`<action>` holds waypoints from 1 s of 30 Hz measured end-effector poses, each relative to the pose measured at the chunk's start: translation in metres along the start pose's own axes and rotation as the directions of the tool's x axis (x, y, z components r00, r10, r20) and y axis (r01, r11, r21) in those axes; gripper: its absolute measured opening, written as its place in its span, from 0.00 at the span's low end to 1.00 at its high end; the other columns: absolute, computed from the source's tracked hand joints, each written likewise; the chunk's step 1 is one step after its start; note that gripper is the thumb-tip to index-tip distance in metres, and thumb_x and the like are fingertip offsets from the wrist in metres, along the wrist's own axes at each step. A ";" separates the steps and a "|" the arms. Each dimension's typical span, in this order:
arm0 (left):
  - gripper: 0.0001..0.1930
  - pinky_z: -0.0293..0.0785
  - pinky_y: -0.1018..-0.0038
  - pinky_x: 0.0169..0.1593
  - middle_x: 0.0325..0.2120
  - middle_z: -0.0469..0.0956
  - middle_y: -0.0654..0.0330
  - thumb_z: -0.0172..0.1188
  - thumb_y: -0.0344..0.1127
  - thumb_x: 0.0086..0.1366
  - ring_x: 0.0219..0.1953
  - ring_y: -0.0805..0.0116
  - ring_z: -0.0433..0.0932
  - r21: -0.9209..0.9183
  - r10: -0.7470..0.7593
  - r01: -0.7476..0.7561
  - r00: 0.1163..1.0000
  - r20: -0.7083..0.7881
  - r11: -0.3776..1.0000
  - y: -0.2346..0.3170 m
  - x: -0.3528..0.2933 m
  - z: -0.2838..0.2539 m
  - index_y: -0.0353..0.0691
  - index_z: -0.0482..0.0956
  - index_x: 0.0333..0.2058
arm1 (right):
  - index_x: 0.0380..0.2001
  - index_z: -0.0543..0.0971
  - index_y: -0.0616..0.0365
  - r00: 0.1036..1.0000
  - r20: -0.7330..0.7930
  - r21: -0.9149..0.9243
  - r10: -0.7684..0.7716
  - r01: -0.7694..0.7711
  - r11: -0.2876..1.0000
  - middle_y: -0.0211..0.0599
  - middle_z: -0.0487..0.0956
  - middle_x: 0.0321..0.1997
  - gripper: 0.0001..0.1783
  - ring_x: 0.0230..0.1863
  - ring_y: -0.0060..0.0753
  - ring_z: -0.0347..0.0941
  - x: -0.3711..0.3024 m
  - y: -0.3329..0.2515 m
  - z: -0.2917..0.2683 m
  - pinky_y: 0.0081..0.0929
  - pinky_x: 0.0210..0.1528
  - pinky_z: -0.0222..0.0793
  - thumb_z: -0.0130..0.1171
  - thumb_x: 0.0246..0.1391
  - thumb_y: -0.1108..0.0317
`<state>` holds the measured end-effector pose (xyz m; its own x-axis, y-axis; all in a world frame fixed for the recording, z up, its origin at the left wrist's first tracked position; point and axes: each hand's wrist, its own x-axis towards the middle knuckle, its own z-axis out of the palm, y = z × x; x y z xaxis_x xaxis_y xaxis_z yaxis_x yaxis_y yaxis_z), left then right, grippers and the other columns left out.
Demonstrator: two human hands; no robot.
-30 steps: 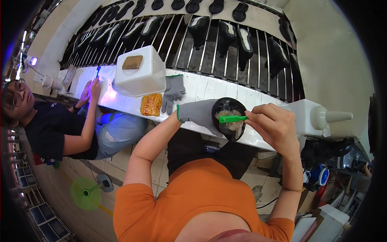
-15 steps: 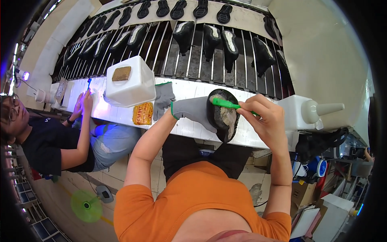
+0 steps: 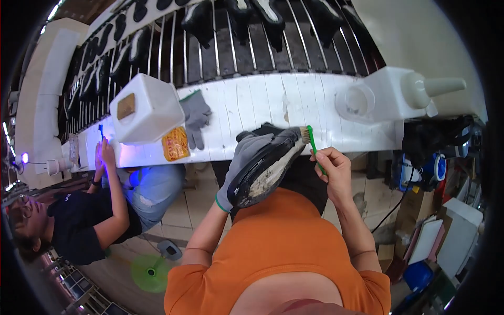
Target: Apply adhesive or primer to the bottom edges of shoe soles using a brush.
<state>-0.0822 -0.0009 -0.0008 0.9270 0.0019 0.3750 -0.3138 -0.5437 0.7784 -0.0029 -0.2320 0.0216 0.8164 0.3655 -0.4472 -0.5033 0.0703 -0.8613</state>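
Note:
My left hand [image 3: 245, 157], in a grey glove with a green cuff, grips a black shoe upper [image 3: 243, 190] with its whitish underside turned up. The shoe lies slanted above my lap, one end toward the bench. My bare right hand [image 3: 335, 170] pinches the handle of a green toothbrush-like brush [image 3: 313, 140]. Its bristles meet the shoe's far right end, near the bench edge. A white round cup [image 3: 355, 101] stands on the bench beyond the brush.
On the white bench [image 3: 252, 105] lie a spare grey glove [image 3: 196, 118] and a yellow packet [image 3: 175, 144]. White containers [image 3: 147, 107] stand at both sides. Behind, shoe uppers [image 3: 270, 21] rest on a barred rack. A co-worker [image 3: 79, 226] sits at left.
The shoe has turned and come down nearer my body, to the left. The brush has moved from its middle to its far end and now stands steeper. My view has shifted.

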 end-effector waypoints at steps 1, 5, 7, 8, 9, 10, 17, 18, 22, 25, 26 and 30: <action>0.35 0.63 0.61 0.59 0.53 0.70 0.52 0.69 0.29 0.50 0.54 0.51 0.69 0.051 0.058 -0.054 0.995 -0.076 0.997 0.003 -0.004 0.005 0.39 0.64 0.57 | 0.34 0.78 0.65 1.000 0.011 0.027 0.003 -0.004 1.000 0.34 0.78 0.30 0.07 0.18 0.12 0.60 -0.006 0.006 -0.002 0.12 0.17 0.49 0.57 0.58 0.70; 0.35 0.64 0.59 0.58 0.52 0.71 0.50 0.69 0.29 0.49 0.53 0.51 0.70 0.113 0.104 -0.088 0.984 -0.142 0.990 0.016 -0.008 0.018 0.39 0.63 0.56 | 0.32 0.79 0.65 0.999 0.019 -0.047 0.031 -0.030 0.998 0.34 0.78 0.31 0.06 0.19 0.13 0.61 -0.021 0.004 0.002 0.12 0.19 0.50 0.58 0.58 0.72; 0.34 0.64 0.59 0.58 0.51 0.71 0.50 0.69 0.29 0.49 0.52 0.53 0.71 0.130 0.129 -0.107 0.977 -0.169 0.986 0.020 -0.006 0.020 0.39 0.63 0.55 | 0.30 0.79 0.65 0.987 0.104 -0.130 -0.123 0.136 0.982 0.33 0.77 0.31 0.04 0.20 0.13 0.62 -0.029 -0.007 0.008 0.12 0.21 0.53 0.58 0.56 0.75; 0.34 0.65 0.59 0.58 0.51 0.71 0.50 0.68 0.30 0.50 0.52 0.52 0.71 0.112 0.129 -0.110 0.976 -0.176 0.988 0.021 -0.005 0.021 0.39 0.63 0.56 | 0.29 0.79 0.66 0.974 0.132 -0.155 -0.184 0.203 0.967 0.33 0.77 0.30 0.03 0.21 0.12 0.62 -0.033 -0.012 0.012 0.13 0.22 0.55 0.58 0.55 0.78; 0.34 0.65 0.59 0.58 0.51 0.71 0.50 0.68 0.30 0.50 0.52 0.52 0.71 0.113 0.146 -0.127 0.972 -0.183 0.986 0.021 -0.004 0.021 0.39 0.63 0.56 | 0.28 0.79 0.66 0.960 0.176 -0.170 -0.216 0.246 0.954 0.34 0.78 0.31 0.00 0.23 0.14 0.65 -0.038 -0.019 0.015 0.14 0.24 0.58 0.60 0.52 0.80; 0.34 0.65 0.59 0.57 0.51 0.71 0.50 0.68 0.30 0.51 0.52 0.52 0.71 0.096 0.137 -0.121 0.974 -0.179 0.988 0.021 -0.002 0.021 0.39 0.63 0.56 | 0.28 0.80 0.67 0.936 0.234 -0.269 -0.262 0.321 0.908 0.35 0.78 0.31 0.00 0.25 0.17 0.68 -0.041 -0.026 0.018 0.15 0.26 0.61 0.61 0.50 0.80; 0.33 0.65 0.59 0.57 0.52 0.71 0.51 0.69 0.34 0.51 0.52 0.51 0.71 0.101 0.150 -0.135 0.976 -0.159 0.986 0.027 0.004 0.009 0.39 0.65 0.55 | 0.32 0.82 0.65 0.744 0.651 -0.398 -0.149 0.503 0.767 0.38 0.80 0.33 0.05 0.35 0.30 0.79 -0.055 -0.066 0.031 0.21 0.36 0.73 0.64 0.49 0.79; 0.34 0.65 0.59 0.58 0.51 0.71 0.52 0.70 0.35 0.50 0.52 0.51 0.70 0.025 0.086 -0.084 0.987 -0.135 0.996 0.032 0.002 0.005 0.38 0.65 0.55 | 0.32 0.82 0.65 0.754 0.621 -0.348 -0.215 0.510 0.787 0.38 0.81 0.33 0.05 0.35 0.30 0.79 -0.052 -0.067 0.032 0.22 0.36 0.73 0.64 0.48 0.79; 0.32 0.64 0.61 0.57 0.50 0.70 0.53 0.71 0.34 0.49 0.52 0.51 0.70 0.299 0.117 -0.131 0.991 0.066 0.945 0.036 0.015 -0.008 0.39 0.68 0.54 | 0.28 0.82 0.65 0.860 0.281 -0.381 -0.425 0.507 0.774 0.40 0.81 0.31 0.04 0.33 0.28 0.77 -0.035 -0.061 0.037 0.20 0.37 0.70 0.64 0.46 0.81; 0.32 0.63 0.61 0.57 0.50 0.72 0.55 0.70 0.41 0.49 0.52 0.53 0.71 0.198 0.108 -0.129 0.988 0.110 0.972 0.028 0.030 -0.015 0.41 0.71 0.53 | 0.27 0.81 0.66 0.770 0.432 -0.312 -0.470 0.616 0.723 0.39 0.81 0.32 0.03 0.34 0.28 0.77 -0.028 -0.057 0.035 0.21 0.38 0.70 0.63 0.47 0.82; 0.32 0.62 0.62 0.57 0.50 0.73 0.56 0.69 0.44 0.49 0.52 0.54 0.71 0.154 0.096 -0.116 0.986 0.133 0.981 0.025 0.033 -0.015 0.42 0.72 0.53 | 0.29 0.82 0.65 0.755 0.503 -0.267 -0.421 0.599 0.755 0.38 0.81 0.32 0.04 0.34 0.29 0.77 -0.026 -0.058 0.033 0.21 0.38 0.70 0.65 0.46 0.81; 0.33 0.60 0.62 0.59 0.50 0.74 0.58 0.70 0.48 0.49 0.52 0.57 0.73 0.063 -0.004 -0.007 0.984 0.176 0.998 0.008 0.031 -0.009 0.45 0.73 0.53 | 0.34 0.82 0.65 0.784 0.440 -0.284 -0.437 0.583 0.761 0.37 0.80 0.32 0.08 0.33 0.27 0.76 -0.009 -0.068 0.012 0.20 0.37 0.70 0.63 0.48 0.81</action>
<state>-0.0576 0.0025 0.0220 0.9499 -0.1438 0.2775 -0.3070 -0.5955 0.7424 0.0205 -0.2287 0.0866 0.7354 0.6647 0.1317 0.1738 0.0028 -0.9848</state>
